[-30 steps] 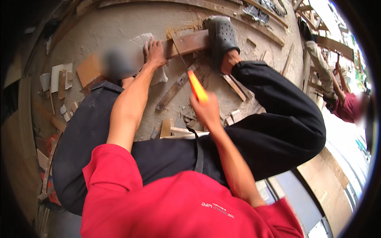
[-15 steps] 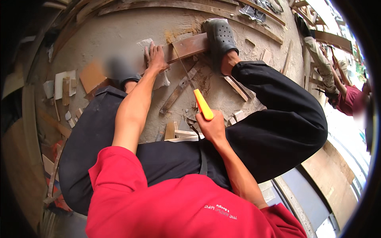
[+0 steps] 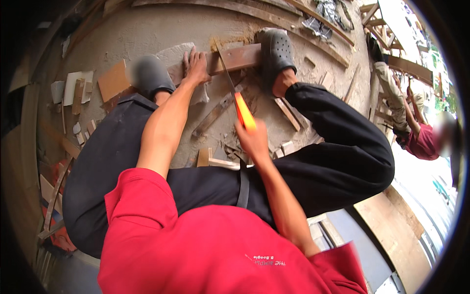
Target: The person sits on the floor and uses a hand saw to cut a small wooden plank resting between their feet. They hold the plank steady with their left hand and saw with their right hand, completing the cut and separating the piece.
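Note:
My right hand (image 3: 253,139) is closed round the orange-yellow handle of a handsaw (image 3: 244,111). The saw's thin blade runs away from me and lies across a brown wooden board (image 3: 240,58). Just left of the blade, my left hand (image 3: 197,67) presses down on the board, its fingers stretched out over the top. Under the board's left part is a pale broken block (image 3: 177,53). One grey clog (image 3: 277,51) on my right foot stands at the board's right end; the other clog (image 3: 150,74) is by its left end.
Sawdust (image 3: 240,35) lies on the floor behind the board. Wood offcuts (image 3: 214,116) are scattered between my legs. A tan square panel (image 3: 113,80) lies at the left, and long planks (image 3: 274,19) cross the far side. At the far right another person in a red shirt (image 3: 422,142) bends over timber.
The saw and my right hand have moved forward, away from me, so the handle is closer to the board. My left hand stays on the board. The view has shifted slightly.

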Motion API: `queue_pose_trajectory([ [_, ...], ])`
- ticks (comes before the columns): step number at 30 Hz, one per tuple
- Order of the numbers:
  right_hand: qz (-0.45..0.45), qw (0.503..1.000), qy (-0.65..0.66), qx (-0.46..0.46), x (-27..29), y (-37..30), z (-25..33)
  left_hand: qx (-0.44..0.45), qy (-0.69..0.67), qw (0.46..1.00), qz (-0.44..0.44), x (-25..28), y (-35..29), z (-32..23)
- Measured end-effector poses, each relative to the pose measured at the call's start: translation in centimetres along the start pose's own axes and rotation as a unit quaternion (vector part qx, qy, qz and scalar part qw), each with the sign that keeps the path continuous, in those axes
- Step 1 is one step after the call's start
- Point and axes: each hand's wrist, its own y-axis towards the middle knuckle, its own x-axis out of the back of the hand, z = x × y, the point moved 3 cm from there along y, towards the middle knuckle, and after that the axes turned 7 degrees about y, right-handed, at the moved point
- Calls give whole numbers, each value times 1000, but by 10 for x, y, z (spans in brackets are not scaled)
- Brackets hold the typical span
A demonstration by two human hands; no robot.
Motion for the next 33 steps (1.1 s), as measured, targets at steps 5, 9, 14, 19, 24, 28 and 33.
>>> queue_pose_trajectory([
  [5, -46, 997, 52, -46, -28, 11, 6, -1, -15, 1000, 11, -8, -13, 7],
  [9, -46, 994, 99, -13, -26, -33, 1, 19, -4, 1000, 15, -9, -25, 27],
  [14, -48, 994, 67, -78, -59, 17, 1, -2, -32, 999, 24, -9, -37, 21],
  [19, -64, 992, 86, 72, -39, -34, 13, 22, -8, 1000, 3, -1, -23, 46],
  [24, -22, 996, 39, -82, -56, 7, -3, 10, -16, 999, 44, -12, -40, 29],
  [28, -43, 995, 77, 41, -26, -77, 10, 37, -7, 999, 33, -5, -33, 45],
  [33, -19, 998, 45, -26, -43, -34, -12, 23, -13, 999, 36, -20, -41, 34],
])
